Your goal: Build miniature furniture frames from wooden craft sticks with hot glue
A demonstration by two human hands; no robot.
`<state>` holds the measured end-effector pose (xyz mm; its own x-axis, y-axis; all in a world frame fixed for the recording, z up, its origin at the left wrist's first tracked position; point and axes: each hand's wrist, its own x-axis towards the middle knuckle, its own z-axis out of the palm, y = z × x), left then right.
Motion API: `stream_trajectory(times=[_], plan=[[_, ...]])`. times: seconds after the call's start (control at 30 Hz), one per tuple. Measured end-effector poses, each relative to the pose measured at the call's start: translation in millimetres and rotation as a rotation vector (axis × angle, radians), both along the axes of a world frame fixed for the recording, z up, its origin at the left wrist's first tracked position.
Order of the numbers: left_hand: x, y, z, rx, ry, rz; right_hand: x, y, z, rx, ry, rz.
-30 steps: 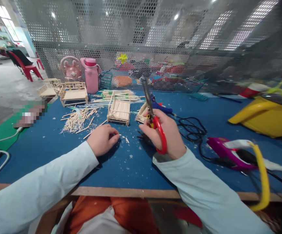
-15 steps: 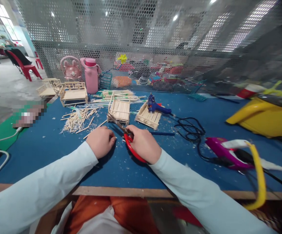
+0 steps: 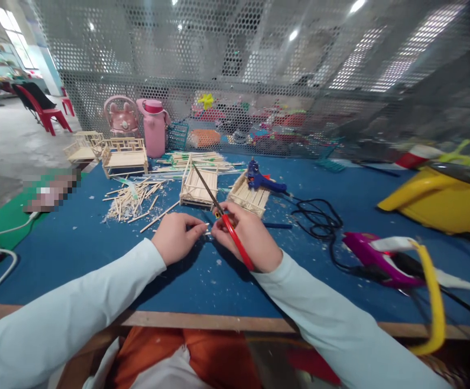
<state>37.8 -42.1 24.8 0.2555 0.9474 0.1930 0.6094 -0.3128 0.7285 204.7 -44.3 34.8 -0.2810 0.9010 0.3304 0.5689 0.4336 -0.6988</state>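
My right hand [image 3: 249, 237] is closed around red-handled scissors [image 3: 235, 240], their blades pointing up and away to the left. Between thumb and fingers, my left hand [image 3: 179, 236] pinches a short wooden stick [image 3: 207, 229] low over the table; the right fingertips are close to its other end. Just beyond the hands stands a small stick-built chair frame [image 3: 199, 186], partly crossed by the blades. To its right lies another stick piece [image 3: 246, 194] with a blue glue gun [image 3: 265, 181] resting on it.
Loose sticks [image 3: 137, 201] and scraps lie left of the hands. Two finished-looking miniature benches [image 3: 125, 158] stand behind them, near a pink bottle [image 3: 154, 129]. A black cable [image 3: 316, 213], a purple glue gun [image 3: 381, 259] and a yellow container [image 3: 433, 197] occupy the right side.
The scissors have swung more upright in my right hand, blades lifted. My left hand has moved slightly right and now pinches a short stick, with both hands' fingertips closer together.
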Motion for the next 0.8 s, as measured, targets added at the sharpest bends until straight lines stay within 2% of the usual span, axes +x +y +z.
stream_trajectory(times=[0.07,0.2,0.3,0.47,0.63,0.8], plan=[[1.3,-0.9,2.5,-0.169,-0.150,0.009,-1.9,-2.1,4.8,-0.039,0.112,0.035],[2.1,-2.3,10.3,-0.650,-0.506,0.008,-2.6,-4.5,15.2,-0.135,0.257,0.054],[1.0,-2.2,13.9,-0.832,-0.695,-0.052,-0.9,-5.3,19.9,-0.186,0.300,0.072],[-1.3,-2.4,13.8,-0.904,-0.708,-0.124,1.2,-6.8,21.9,-0.222,0.325,0.085],[-0.2,-5.4,13.5,-0.813,-0.670,-0.169,2.7,-6.7,21.2,-0.217,0.318,0.096],[2.2,-5.9,15.3,-0.702,-0.693,-0.077,5.3,-2.6,16.0,0.004,0.247,-0.078]])
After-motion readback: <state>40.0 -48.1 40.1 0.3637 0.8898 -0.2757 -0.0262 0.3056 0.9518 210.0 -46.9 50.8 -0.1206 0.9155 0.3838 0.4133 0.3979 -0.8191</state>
